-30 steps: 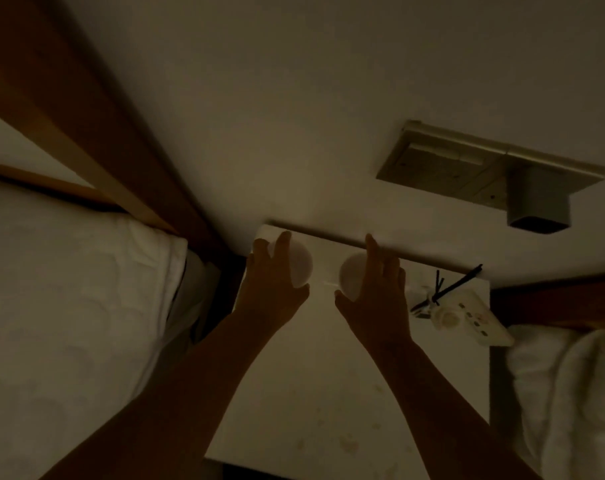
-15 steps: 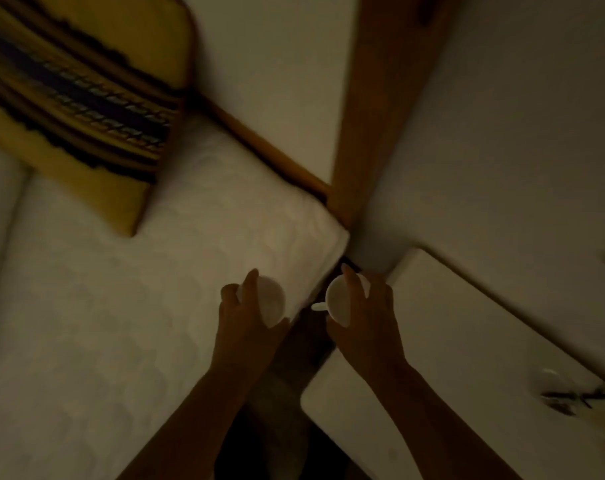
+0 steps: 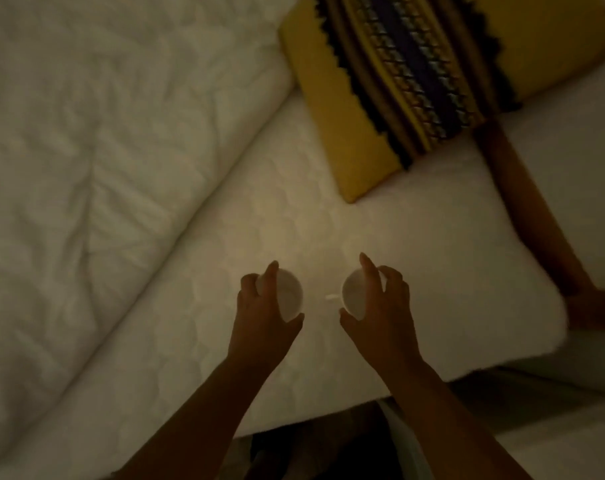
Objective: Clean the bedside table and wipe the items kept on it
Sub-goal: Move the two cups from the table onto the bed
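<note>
Item 1 – left hand (image 3: 263, 323): fingers and thumb curled round the left cup (image 3: 289, 294), a small white cup gripped from its near-left side.

Item 2 – right hand (image 3: 384, 313): thumb and fingers curled over the right cup (image 3: 354, 296), also small and white, with a thin handle pointing left toward the other cup. The forefinger lies straight across the rim.

Item 3 – position of the cups: side by side, apart, both over the near middle of the mattress (image 3: 432, 271) (whether they rest on it or hang just above it cannot be told in the dim light).

Item 4 – mattress: white, quilted, its corner at near right.

Item 5 – duvet (image 3: 86, 150): white, rumpled, heaped along the left side of the bed.

Item 6 – cushion (image 3: 415, 81): yellow with a dark woven stripe, lying at the far right of the mattress.

Item 7 – bed frame (image 3: 529, 209): brown wood, running along the mattress's right edge.
</note>
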The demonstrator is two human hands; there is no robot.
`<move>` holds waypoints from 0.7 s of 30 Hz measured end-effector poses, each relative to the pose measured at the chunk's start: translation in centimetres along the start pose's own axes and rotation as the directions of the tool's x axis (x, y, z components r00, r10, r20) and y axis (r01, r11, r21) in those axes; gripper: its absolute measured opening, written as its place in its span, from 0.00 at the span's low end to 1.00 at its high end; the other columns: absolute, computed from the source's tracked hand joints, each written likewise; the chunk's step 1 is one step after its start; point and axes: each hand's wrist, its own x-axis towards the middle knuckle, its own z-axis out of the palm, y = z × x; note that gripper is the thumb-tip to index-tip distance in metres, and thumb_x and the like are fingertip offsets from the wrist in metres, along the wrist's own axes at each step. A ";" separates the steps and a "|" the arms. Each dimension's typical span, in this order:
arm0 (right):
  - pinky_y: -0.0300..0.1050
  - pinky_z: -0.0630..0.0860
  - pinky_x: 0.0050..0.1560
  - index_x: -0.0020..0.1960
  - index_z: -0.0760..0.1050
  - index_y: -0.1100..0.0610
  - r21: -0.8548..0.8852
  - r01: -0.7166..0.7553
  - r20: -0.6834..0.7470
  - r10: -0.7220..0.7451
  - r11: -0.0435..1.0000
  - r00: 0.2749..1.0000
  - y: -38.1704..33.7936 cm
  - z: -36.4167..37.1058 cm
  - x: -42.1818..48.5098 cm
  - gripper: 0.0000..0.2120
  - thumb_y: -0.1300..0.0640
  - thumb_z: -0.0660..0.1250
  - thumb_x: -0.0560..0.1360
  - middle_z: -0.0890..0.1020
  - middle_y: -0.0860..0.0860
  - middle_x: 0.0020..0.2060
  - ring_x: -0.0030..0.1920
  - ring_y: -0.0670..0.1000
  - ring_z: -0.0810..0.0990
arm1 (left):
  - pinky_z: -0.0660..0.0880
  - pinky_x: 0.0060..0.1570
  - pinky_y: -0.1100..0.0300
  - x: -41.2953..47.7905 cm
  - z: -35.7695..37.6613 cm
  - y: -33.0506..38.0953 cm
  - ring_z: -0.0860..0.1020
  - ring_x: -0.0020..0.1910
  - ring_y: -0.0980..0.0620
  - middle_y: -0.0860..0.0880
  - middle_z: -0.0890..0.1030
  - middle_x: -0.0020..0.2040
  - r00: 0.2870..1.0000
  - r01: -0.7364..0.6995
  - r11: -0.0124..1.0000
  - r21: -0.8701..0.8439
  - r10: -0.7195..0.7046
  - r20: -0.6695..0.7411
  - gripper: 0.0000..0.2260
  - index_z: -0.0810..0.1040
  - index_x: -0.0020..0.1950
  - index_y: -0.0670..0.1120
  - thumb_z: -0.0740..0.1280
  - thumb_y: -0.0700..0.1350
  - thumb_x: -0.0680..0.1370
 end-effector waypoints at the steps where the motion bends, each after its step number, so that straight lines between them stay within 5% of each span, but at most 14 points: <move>1: 0.49 0.76 0.57 0.77 0.46 0.42 -0.003 0.014 0.021 -0.014 1.000 1.000 -1.6 0.9 0.9 0.49 0.47 0.75 0.68 0.60 0.53 0.71 0.69 0.55 0.62 | 0.76 0.59 0.46 0.5 -1.2 -1.3 0.69 0.65 0.46 0.46 0.63 0.68 1.000 0.025 1.000 -0.007 -0.025 -0.018 0.46 0.53 0.75 0.55 0.78 0.50 0.66; 9: 0.52 0.79 0.56 0.74 0.56 0.46 -0.122 0.120 0.076 -0.111 0.985 0.991 -8.3 5.8 5.4 0.43 0.47 0.75 0.67 0.61 0.54 0.70 0.68 0.55 0.63 | 0.75 0.61 0.49 3.5 -6.4 -8.0 0.69 0.65 0.47 0.47 0.62 0.67 0.983 0.134 0.990 -0.051 -0.140 -0.122 0.44 0.54 0.75 0.56 0.78 0.50 0.66; 21: 0.51 0.79 0.56 0.74 0.58 0.49 -0.156 0.212 0.116 -0.196 0.965 0.974 -11.7 9.7 8.3 0.41 0.45 0.75 0.67 0.62 0.55 0.69 0.66 0.55 0.65 | 0.75 0.61 0.46 6.4 -6.3 -10.6 0.69 0.64 0.47 0.47 0.63 0.67 0.971 0.189 0.977 -0.094 -0.200 -0.132 0.44 0.54 0.74 0.56 0.78 0.50 0.66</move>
